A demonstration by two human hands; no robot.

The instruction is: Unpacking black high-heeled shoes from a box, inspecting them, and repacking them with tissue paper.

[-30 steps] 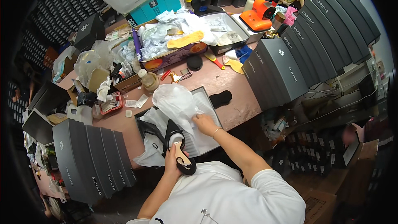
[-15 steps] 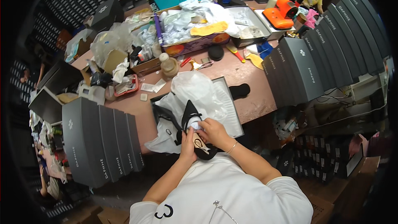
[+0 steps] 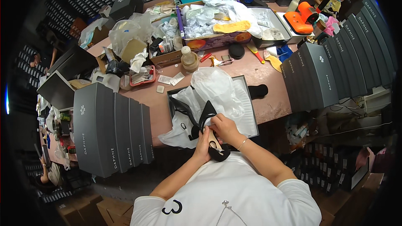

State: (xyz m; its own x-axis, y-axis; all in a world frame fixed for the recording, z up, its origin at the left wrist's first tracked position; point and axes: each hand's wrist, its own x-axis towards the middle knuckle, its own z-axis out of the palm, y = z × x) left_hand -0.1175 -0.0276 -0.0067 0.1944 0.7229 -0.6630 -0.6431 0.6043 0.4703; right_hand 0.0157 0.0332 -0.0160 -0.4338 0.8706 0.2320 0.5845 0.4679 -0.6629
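- At the left edge of the table (image 3: pixel 268 100), a row of dark grey shoe boxes (image 3: pixel 111 125) stands on end, well clear of the work.
- The left hand (image 3: pixel 204 146) cups the black high-heeled shoe (image 3: pixel 211 136) from below, fingers curled round its underside, just off the near edge of the table.
- The shoe lies tilted, its tan insole up and its toe pointing toward the open box (image 3: pixel 247 117), which sits at the near edge with white tissue paper (image 3: pixel 217 90) spilling out.
- The right hand (image 3: pixel 224 127) closes over the top of the shoe, fingertips pinching at its upper edge.
- To do this well, I'd judge the lower hand should keep the sole steady while the upper one works lightly, so the upper isn't creased.
- A second black shoe (image 3: pixel 182 111) lies in the box's left part, half buried in tissue.
- What the right fingertips actually pinch is hidden under the hand; a strap or a tag, I cannot tell.
- The heel is masked by the wrists.
- Right of the box, a black insole piece (image 3: pixel 257 91) lies flat.
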